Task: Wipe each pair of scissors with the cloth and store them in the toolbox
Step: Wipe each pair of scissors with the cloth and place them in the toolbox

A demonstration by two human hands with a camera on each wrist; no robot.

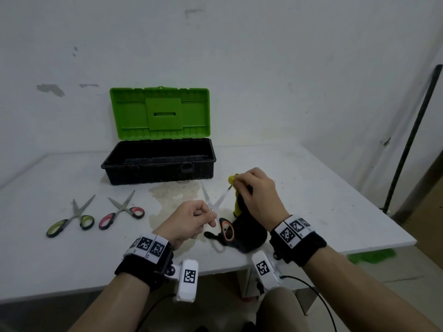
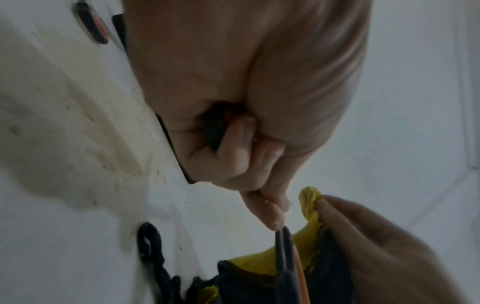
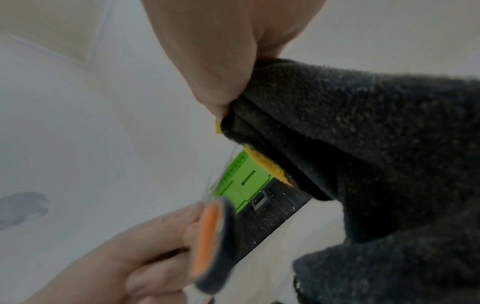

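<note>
My left hand (image 1: 191, 218) grips the orange-handled scissors (image 1: 226, 230) near the pivot, blades spread open and pointing up toward the toolbox. My right hand (image 1: 254, 190) pinches a black and yellow cloth (image 1: 247, 226) around the tip of the right blade (image 1: 224, 196). The cloth hangs down to the table. In the right wrist view the cloth (image 3: 363, 123) fills the right side and the orange handle (image 3: 210, 232) sits by my left fingers. The toolbox (image 1: 158, 164), black with a raised green lid (image 1: 159, 113), stands open behind.
Two more scissors lie on the white table (image 1: 311, 188) at the left: a green-handled pair (image 1: 69, 218) and a pink-handled pair (image 1: 122, 212). A stained patch lies in front of the toolbox. A dark pole (image 1: 412, 137) leans at the right wall.
</note>
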